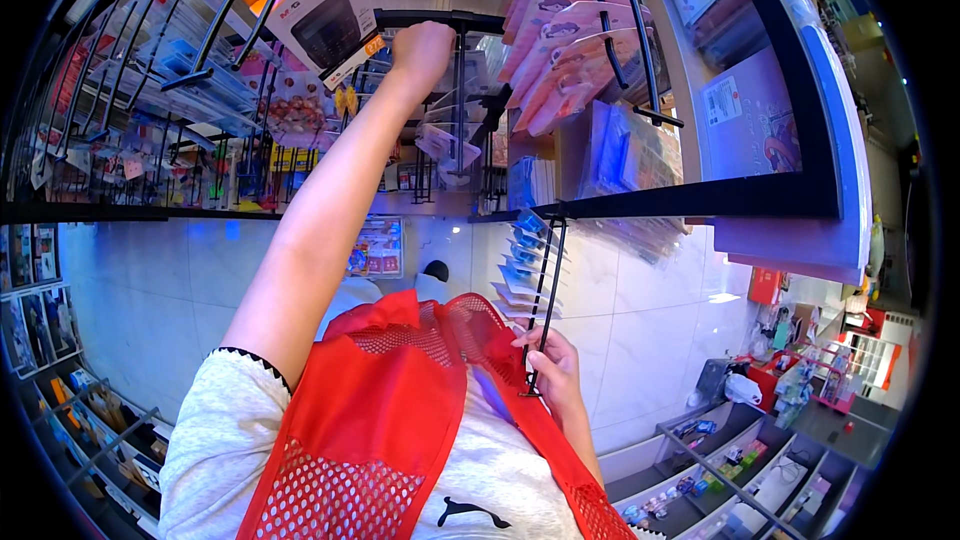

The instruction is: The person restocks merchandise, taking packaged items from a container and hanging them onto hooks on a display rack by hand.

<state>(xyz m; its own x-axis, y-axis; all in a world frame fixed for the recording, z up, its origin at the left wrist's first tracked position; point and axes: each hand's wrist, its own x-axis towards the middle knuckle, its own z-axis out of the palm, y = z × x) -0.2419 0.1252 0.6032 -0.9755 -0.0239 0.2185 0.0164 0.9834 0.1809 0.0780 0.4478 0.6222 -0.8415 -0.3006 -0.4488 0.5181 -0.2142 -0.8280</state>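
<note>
My left hand point(422, 48) is raised high into a hanging display, fingers closed at the lower corner of an orange and white box point(322, 8) that shows a dark device. The box hangs among black wire hooks, just under a black crossbar point(440, 19). My right hand point(552, 368) is low in front of my chest. It grips the bottom end of a long black display hook point(546, 290) that carries several small blue packets point(520, 265). I wear a red mesh vest point(400, 410) over a white shirt.
Rows of pink packets point(570, 20) hang on hooks at the upper right, and clear and blue packets point(190, 60) at the upper left. A blue-edged shelf point(840, 140) curves down the right. White floor tiles point(660, 330) lie below, with low shelves of small goods point(730, 470) at the lower right.
</note>
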